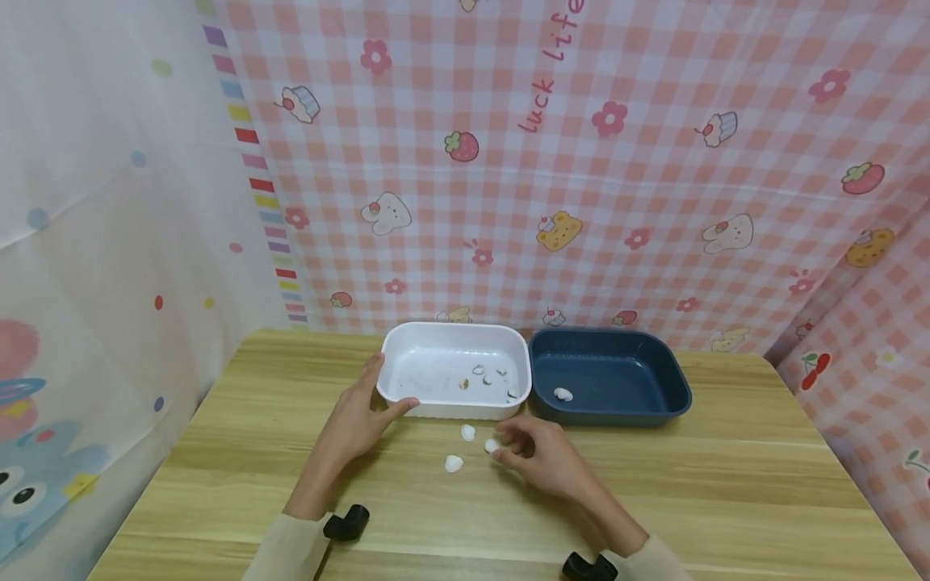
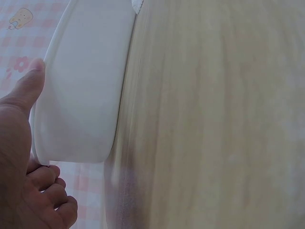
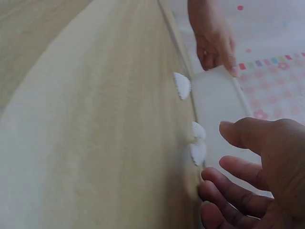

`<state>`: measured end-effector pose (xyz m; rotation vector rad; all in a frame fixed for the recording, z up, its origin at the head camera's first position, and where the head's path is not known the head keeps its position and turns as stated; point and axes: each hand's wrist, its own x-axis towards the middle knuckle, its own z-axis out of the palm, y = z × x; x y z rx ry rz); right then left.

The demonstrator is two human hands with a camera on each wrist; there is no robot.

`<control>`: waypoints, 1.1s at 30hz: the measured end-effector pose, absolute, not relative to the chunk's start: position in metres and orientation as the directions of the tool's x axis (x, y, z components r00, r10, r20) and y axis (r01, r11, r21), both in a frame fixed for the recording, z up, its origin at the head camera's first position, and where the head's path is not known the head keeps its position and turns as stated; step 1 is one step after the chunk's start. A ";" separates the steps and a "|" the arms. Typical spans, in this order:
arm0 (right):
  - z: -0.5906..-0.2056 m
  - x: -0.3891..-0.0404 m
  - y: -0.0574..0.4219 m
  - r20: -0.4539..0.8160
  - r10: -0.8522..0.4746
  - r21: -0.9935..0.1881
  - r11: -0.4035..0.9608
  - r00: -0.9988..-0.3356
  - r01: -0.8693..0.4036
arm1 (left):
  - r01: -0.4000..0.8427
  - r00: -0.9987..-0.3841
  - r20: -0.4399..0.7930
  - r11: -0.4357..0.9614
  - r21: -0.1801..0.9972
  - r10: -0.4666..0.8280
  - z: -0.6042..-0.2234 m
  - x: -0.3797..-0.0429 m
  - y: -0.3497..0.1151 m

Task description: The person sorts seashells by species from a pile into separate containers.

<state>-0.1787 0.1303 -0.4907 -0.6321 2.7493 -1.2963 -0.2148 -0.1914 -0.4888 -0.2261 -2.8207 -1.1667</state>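
— Doing what with the right hand?
— Hovering low over the worktop, with bent, spread fingers just beside a white shell. Can't tell whether touching it.
— And with the left hand?
— Gripping the near left corner of a white tub, with the thumb on the near rim and the other fingers along the left side.
— Lying farther out on the worktop?
— Two more white shells, both left of the first: one far, just in front of the tub, and one near.
— Inside the white tub?
— Several small shells, mostly toward the right.
— And past that?
— Just right of it, a dark blue tub, with another white shell at the near left.
— Behind both?
— Pink checked cloth, printed with strawberries, flowers and cupcakes.
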 end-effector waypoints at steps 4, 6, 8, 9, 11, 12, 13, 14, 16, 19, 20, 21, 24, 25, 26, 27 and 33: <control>-0.495 -0.178 0.124 0.156 -0.355 -0.728 0.590 -0.922 -0.351 | 0.164 -0.986 0.126 0.700 0.695 0.106 -0.489 -0.214 -0.191; -0.496 -0.178 0.122 0.161 -0.336 -0.716 0.607 -0.928 -0.344 | 0.165 -0.986 0.127 0.699 0.696 0.106 -0.488 -0.214 -0.191; -0.497 -0.177 0.119 0.167 -0.316 -0.703 0.626 -0.934 -0.337 | 0.165 -0.986 0.128 0.696 0.699 0.104 -0.488 -0.214 -0.191; -0.498 -0.177 0.118 0.169 -0.305 -0.696 0.636 -0.937 -0.333 | 0.165 -0.986 0.128 0.696 0.699 0.105 -0.488 -0.214 -0.190; -0.498 -0.177 0.116 0.173 -0.285 -0.685 0.653 -0.943 -0.323 | 0.164 -0.986 0.129 0.695 0.700 0.103 -0.487 -0.214 -0.190; -0.499 -0.177 0.115 0.177 -0.276 -0.679 0.661 -0.945 -0.320 | 0.164 -0.986 0.128 0.696 0.699 0.103 -0.487 -0.214 -0.190; -0.499 -0.177 0.114 0.179 -0.267 -0.674 0.668 -0.947 -0.316 | 0.163 -0.986 0.129 0.696 0.700 0.102 -0.487 -0.214 -0.190; -0.500 -0.177 0.113 0.178 -0.259 -0.669 0.675 -0.949 -0.310 | 0.161 -0.987 0.127 0.696 0.700 0.101 -0.487 -0.214 -0.190; -0.501 -0.177 0.112 0.179 -0.249 -0.655 0.692 -0.952 -0.304 | 0.158 -0.987 0.124 0.698 0.698 0.100 -0.487 -0.214 -0.190; -0.501 -0.177 0.112 0.167 -0.239 -0.645 0.707 -0.956 -0.290 | 0.151 -0.988 0.117 0.699 0.699 0.096 -0.487 -0.215 -0.189; -0.501 -0.177 0.112 0.164 -0.240 -0.642 0.710 -0.957 -0.288 | 0.148 -0.989 0.115 0.701 0.698 0.095 -0.487 -0.215 -0.189; -0.501 -0.177 0.112 0.162 -0.241 -0.641 0.712 -0.957 -0.288 | 0.148 -0.989 0.114 0.700 0.698 0.095 -0.487 -0.215 -0.189; -0.501 -0.177 0.113 0.157 -0.255 -0.642 0.708 -0.954 -0.295 | 0.146 -0.989 0.113 0.698 0.702 0.093 -0.487 -0.215 -0.189; -0.501 -0.177 0.113 0.157 -0.261 -0.642 0.706 -0.952 -0.299 | 0.145 -0.989 0.113 0.696 0.703 0.093 -0.487 -0.215 -0.189; -0.500 -0.176 0.114 0.159 -0.269 -0.640 0.704 -0.950 -0.306 | 0.146 -0.989 0.113 0.696 0.703 0.093 -0.487 -0.215 -0.189; -0.500 -0.176 0.114 0.160 -0.276 -0.639 0.703 -0.948 -0.312 | 0.146 -0.989 0.113 0.695 0.704 0.093 -0.487 -0.215 -0.189; -0.498 -0.176 0.115 0.158 -0.304 -0.634 0.698 -0.939 -0.333 | 0.158 -0.987 0.125 0.699 0.697 0.098 -0.489 -0.215 -0.190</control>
